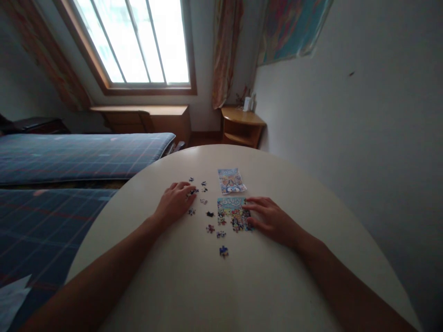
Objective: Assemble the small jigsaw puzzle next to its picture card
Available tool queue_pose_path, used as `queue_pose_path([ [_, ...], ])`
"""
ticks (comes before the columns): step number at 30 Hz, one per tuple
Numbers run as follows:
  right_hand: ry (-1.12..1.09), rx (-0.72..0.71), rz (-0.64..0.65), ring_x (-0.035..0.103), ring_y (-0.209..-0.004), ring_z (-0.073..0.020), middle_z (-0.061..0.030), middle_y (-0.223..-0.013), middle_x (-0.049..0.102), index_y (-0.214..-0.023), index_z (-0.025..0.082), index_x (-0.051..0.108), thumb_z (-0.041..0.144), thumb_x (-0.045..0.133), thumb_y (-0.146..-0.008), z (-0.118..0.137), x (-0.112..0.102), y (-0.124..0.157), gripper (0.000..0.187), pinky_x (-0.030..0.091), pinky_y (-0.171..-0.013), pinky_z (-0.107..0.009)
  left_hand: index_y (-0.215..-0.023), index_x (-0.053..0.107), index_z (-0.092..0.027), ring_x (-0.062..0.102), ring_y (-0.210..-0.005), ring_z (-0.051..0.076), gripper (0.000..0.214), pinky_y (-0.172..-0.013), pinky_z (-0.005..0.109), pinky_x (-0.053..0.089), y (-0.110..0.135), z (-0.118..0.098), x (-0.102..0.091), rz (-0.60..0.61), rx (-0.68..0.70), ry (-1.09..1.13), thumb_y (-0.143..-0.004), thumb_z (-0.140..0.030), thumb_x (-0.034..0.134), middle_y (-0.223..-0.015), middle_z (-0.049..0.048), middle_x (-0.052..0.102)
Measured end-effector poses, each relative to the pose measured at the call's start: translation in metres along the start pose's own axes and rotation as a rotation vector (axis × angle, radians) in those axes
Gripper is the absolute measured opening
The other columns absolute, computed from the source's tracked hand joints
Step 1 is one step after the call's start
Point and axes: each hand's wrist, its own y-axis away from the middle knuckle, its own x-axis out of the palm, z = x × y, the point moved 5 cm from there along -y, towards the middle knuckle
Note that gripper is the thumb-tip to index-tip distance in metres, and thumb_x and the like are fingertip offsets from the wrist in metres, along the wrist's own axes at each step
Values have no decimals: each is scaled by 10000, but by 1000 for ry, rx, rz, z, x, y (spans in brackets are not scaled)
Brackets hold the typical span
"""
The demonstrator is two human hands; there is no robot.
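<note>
A partly assembled jigsaw puzzle [226, 207] lies flat on the round white table, with a gap along its lower edge. My right hand [272, 219] rests at its right side, fingers stretched out and apart, fingertips on the puzzle's edge. To the left, my left hand [176, 200] lies over loose puzzle pieces [195, 190], its thumb and forefinger apart around them. More loose pieces lie between the hands, among them a dark piece [210, 214], a reddish piece [210, 228] and a blue piece [224, 251] nearest me. A picture sheet [231, 180] lies just beyond the puzzle.
The round table [194, 286] fills the foreground. A bed with a blue checked cover [69, 154] stands at left, and a white wall [374, 138] rises at right. Beyond are a wooden corner shelf [242, 116], a desk [169, 110] and a window [138, 46].
</note>
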Motion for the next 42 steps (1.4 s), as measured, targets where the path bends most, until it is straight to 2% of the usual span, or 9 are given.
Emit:
queue_pose_path([
  [3,-5,-6,4,501,-1252,-265,-111,-1353,582,-1268,263,628,366,583,-942,-2,0,0,345,404,-1068,-502,-1192,674,-223,555,-1162,296,325,-1021,473,449,2,-3,-6,-35,30,42,-946,-363,514,-1259,92,640],
  [5,-5,-11,10,502,-1254,-262,-113,-1354,580,-1269,258,627,354,572,-948,-1,0,0,339,400,-1070,-498,-1233,639,-227,538,-1194,285,355,-1039,469,440,8,-15,-10,-35,117,93,-940,-394,529,-1288,88,624],
  [8,-10,-16,19,503,-1257,-260,-111,-1357,579,-1275,262,622,347,560,-955,0,-1,0,337,400,-1069,-497,-1373,512,-241,459,-1301,299,536,-1085,505,396,18,-37,-9,15,237,131,-906,-495,570,-1410,84,538],
  [11,-8,-17,20,496,-1260,-265,-112,-1359,575,-1278,259,616,345,551,-959,-1,1,-1,337,402,-1067,-505,-1432,427,-202,373,-1379,324,673,-1126,535,345,24,-45,-4,38,204,121,-878,-548,588,-1490,115,451],
  [15,3,-22,13,490,-1262,-274,-109,-1361,571,-1280,266,609,347,553,-957,-4,3,-1,337,402,-1067,-519,-1407,450,-171,346,-1405,322,598,-1149,521,323,23,-34,1,21,114,96,-886,-429,593,-1498,130,436],
  [19,1,-26,11,491,-1260,-277,-106,-1359,573,-1280,268,607,346,540,-962,-5,4,0,334,408,-1063,-524,-1308,553,-196,456,-1315,300,461,-1099,504,390,18,-24,-2,-35,117,136,-886,-374,605,-1412,102,536],
  [22,-6,-28,7,499,-1253,-279,-107,-1355,578,-1278,269,609,351,538,-961,-4,3,0,335,413,-1058,-524,-1144,673,-236,540,-1196,274,264,-1043,495,433,16,-24,-5,-73,116,163,-932,-347,562,-1281,64,629],
  [26,-9,-18,-1,504,-1254,-280,-106,-1352,584,-1269,271,617,354,550,-954,-3,2,-1,332,416,-1056,-522,-1037,736,-281,569,-1128,273,190,-993,485,453,17,-28,-2,-58,136,169,-929,-312,582,-1207,42,662],
  [42,-28,-17,-47,538,-1233,-263,-116,-1322,609,-1255,249,622,328,558,-953,1,1,3,319,438,-1049,-504,-910,617,-202,584,-1021,264,100,-950,423,444,7,-32,7,63,166,212,-926,-280,557,-981,69,673],
])
